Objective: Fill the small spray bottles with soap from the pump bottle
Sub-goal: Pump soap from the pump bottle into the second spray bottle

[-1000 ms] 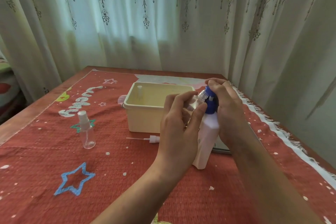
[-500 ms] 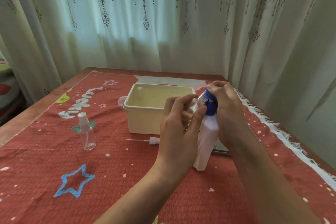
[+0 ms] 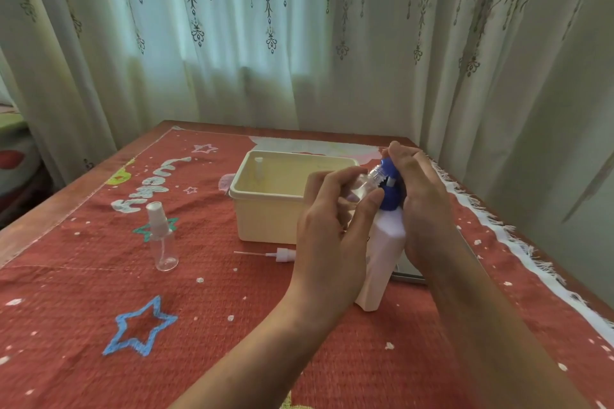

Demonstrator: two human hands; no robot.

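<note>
Hanging behind the cream box (image 3: 265, 216), pale patterned curtains (image 3: 299, 43) fill the background. The box sits on a wooden desk (image 3: 33, 222) spread with a red cloth (image 3: 232, 325) printed with stars. Just right of the box and a little nearer the camera, the white pump bottle (image 3: 382, 259) stands upright on the cloth. The right hand (image 3: 422, 209) curls over its blue pump head (image 3: 390, 189). In front of the box's right end, the left hand (image 3: 332, 236) grips the uncapped spray bottle (image 3: 360, 184), tilted with its open neck at the pump's nozzle. Well left of the box, the capped spray bottle (image 3: 161, 236) stands upright and clear. Just in front of the box, a loose spray head (image 3: 282, 255) lies flat, its thin tube pointing left.
</note>
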